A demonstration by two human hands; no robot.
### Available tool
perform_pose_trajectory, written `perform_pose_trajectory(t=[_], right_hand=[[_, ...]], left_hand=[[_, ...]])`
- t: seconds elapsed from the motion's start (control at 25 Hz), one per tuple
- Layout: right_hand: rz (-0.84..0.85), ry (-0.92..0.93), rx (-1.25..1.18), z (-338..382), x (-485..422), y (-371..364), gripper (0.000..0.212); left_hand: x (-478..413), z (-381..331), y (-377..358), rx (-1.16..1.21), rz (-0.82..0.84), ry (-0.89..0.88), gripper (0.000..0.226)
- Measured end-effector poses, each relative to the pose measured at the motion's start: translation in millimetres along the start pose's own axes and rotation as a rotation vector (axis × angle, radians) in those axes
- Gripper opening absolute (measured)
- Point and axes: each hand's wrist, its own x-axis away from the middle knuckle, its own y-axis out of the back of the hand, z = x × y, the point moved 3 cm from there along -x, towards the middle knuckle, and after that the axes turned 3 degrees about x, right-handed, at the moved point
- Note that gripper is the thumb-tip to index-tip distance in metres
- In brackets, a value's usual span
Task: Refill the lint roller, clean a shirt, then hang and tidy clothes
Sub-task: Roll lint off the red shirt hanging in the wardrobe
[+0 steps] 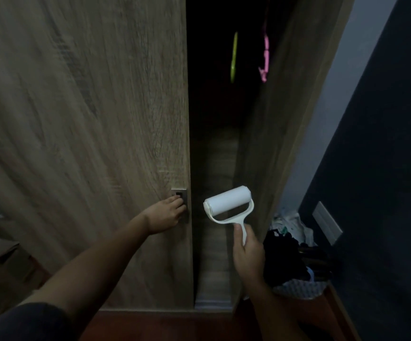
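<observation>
**Door at the pull, roller held ready**

Head view. Hooked the left hand [167, 212] by its fingers into the metal pull [181, 193] at the right edge of the wardrobe door [88, 143], likely to slide it and widen the dark gap. Gripped the lint roller [227, 201] by its handle in the right hand [247, 252], fist closed round it. Kept the white roll up, just right of the pull and clear of the wood, probably so the sticky sheet touched nothing. Glimpsed a green hanger [234, 57] and a pink hanger [265, 55] far up inside. Left a basket [298, 289] of dark clothes [283, 257] near right on the floor, handy for hanging.
</observation>
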Motion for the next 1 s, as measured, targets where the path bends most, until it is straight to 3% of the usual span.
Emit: perform_pose_trajectory(t=[0.16, 0.44, 0.68, 1.0], right_hand=[[0.003, 0.024, -0.062, 32.1, 5.9, -34.8, 0.032], [0.001, 0.043, -0.068, 76.5, 23.8, -113.0, 0.045], [0.082, 0.055, -0.066, 114.4, 46.0, -165.3, 0.027], [0.149, 0.075, -0.033, 141.0, 49.6, -200.8, 0.027]], left_hand=[[49.8, 22.0, -15.6, -0.007, 0.055, 0.012, 0.039], [137.6, 64.9, -29.4, 0.018, 0.115, 0.031, 0.043], [206.5, 95.2, -44.7, -0.02, 0.177, 0.081, 0.043], [270.2, 130.1, -58.8, 0.034, 0.23, 0.236, 0.038]])
